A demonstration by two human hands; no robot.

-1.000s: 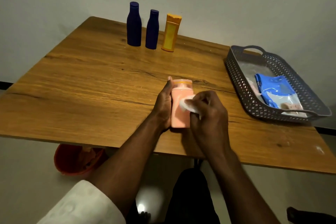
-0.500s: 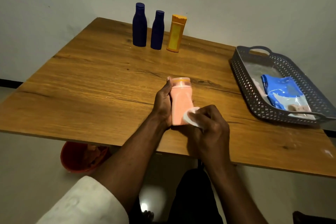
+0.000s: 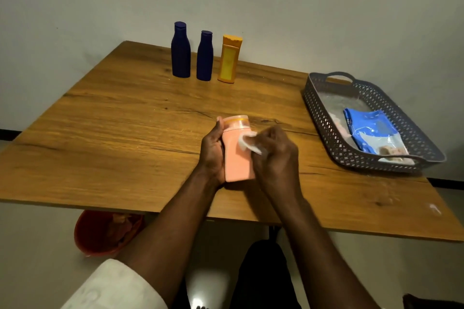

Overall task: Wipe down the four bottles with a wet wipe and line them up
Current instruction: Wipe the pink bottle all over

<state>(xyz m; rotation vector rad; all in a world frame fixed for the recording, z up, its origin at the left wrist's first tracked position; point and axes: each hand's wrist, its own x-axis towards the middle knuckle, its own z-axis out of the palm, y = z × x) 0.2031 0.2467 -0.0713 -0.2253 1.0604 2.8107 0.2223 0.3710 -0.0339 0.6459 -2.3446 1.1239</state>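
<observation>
Dim warm light, soft focus, wide-angle bend at edges

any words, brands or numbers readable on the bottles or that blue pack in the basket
None can be read.
Blue wipe pack in the grey basket: small white marks near its upper left edge, too small to read.
Yellow bottle: a paler label panel, blurred, no letters legible.
Pink bottle and the two dark blue bottles: no print visible.

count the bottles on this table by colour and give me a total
Dark blue bottles: 2
Yellow bottle: 1
Pink bottle: 1, held in the left hand while the right hand rubs it with the wet wipe
Total: 4
</observation>
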